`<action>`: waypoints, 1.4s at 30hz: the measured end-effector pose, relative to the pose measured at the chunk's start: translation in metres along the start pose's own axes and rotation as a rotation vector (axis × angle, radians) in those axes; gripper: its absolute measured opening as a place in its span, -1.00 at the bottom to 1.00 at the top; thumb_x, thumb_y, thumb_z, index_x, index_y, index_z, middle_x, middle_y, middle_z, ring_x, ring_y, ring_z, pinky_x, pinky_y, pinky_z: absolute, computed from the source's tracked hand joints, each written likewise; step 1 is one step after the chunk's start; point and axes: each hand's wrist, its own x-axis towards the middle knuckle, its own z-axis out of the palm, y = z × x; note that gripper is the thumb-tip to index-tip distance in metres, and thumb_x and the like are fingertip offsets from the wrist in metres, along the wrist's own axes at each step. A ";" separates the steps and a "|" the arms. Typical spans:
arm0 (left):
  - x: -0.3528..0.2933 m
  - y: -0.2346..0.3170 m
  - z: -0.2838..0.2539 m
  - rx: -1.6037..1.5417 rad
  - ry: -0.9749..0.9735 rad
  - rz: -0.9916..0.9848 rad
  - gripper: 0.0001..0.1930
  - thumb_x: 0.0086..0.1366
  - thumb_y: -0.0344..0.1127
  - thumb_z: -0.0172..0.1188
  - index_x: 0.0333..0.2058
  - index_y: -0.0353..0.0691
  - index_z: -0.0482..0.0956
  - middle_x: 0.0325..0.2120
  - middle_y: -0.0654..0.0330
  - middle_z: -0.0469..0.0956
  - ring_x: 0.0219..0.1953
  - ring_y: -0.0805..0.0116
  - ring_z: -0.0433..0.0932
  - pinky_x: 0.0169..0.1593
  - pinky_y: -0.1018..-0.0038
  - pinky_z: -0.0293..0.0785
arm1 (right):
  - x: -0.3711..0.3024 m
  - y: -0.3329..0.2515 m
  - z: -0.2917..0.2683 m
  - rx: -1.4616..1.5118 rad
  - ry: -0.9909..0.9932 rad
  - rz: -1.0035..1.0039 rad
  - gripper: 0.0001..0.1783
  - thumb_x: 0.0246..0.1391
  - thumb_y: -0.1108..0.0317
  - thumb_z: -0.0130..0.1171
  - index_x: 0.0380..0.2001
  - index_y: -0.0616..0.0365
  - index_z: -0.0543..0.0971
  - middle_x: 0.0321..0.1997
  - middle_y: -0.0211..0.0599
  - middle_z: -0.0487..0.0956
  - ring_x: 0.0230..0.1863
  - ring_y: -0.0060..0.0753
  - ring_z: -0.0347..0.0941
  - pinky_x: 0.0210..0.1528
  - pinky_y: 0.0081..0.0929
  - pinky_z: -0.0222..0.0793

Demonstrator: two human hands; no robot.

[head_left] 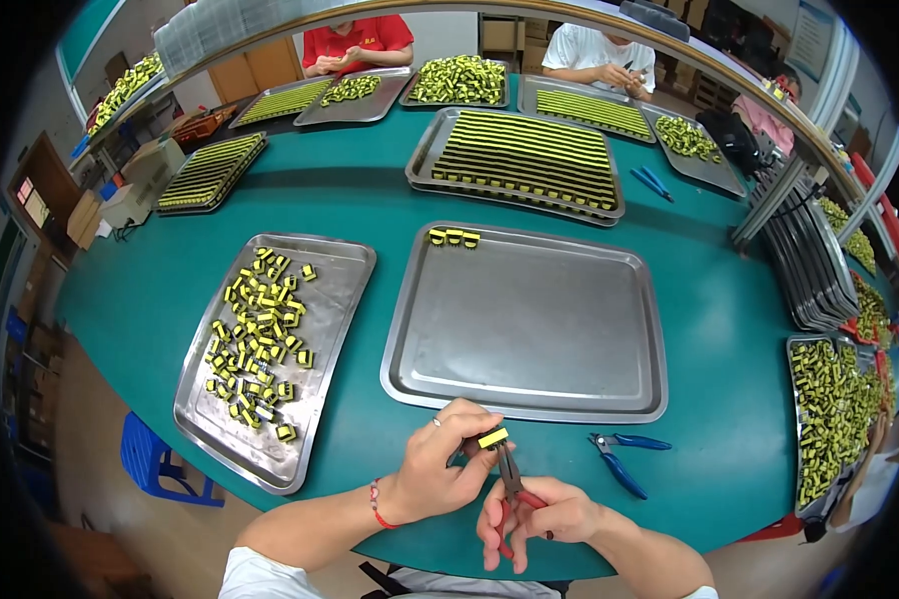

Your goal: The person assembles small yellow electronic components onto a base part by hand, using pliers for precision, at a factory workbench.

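Between the thumb and fingers of my left hand is a small black-and-yellow transformer, its yellow face up. My right hand grips red-handled long-nose pliers, whose jaw tips reach the underside of the transformer. Whether the jaws touch its pins is too small to tell. Just beyond my hands lies a metal tray with 3 transformers in a row in its far left corner. To the left, another tray carries a loose heap of transformers.
Blue-handled cutters lie right of my hands. Farther back, a tray holds neat rows of transformers. A stack of trays stands at the right, near a heaped tray. Two people work across the green table.
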 end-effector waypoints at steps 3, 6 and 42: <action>0.001 0.001 0.000 0.024 -0.008 0.016 -0.54 -0.01 -0.76 0.30 -0.09 -0.34 0.50 -0.36 0.07 0.53 -0.41 0.40 0.53 -0.41 0.56 0.48 | 0.000 0.000 -0.002 -0.016 0.009 0.001 -0.56 -0.13 0.64 -0.18 -0.09 0.26 0.37 -0.17 -0.06 0.48 -0.14 -0.06 0.57 -0.35 -0.39 0.61; 0.000 0.000 0.001 0.021 -0.009 0.026 -0.53 -0.02 -0.76 0.30 -0.09 -0.33 0.50 -0.37 0.08 0.54 -0.42 0.40 0.54 -0.44 0.56 0.48 | 0.000 -0.001 0.002 -0.019 0.027 0.001 -0.55 -0.16 0.67 -0.19 -0.10 0.25 0.38 -0.19 -0.07 0.48 -0.16 -0.10 0.58 -0.42 -0.44 0.57; -0.003 0.013 0.012 -0.198 0.031 -0.527 -0.75 0.30 -0.29 0.29 -0.14 -0.34 0.59 -0.31 0.25 0.59 -0.27 0.50 0.53 -0.15 0.54 0.48 | 0.011 0.018 0.008 -1.078 0.788 -0.603 -0.68 0.03 0.30 0.32 -0.16 0.12 0.51 -0.31 -0.28 0.59 -0.38 -0.29 0.57 -0.31 -0.36 0.50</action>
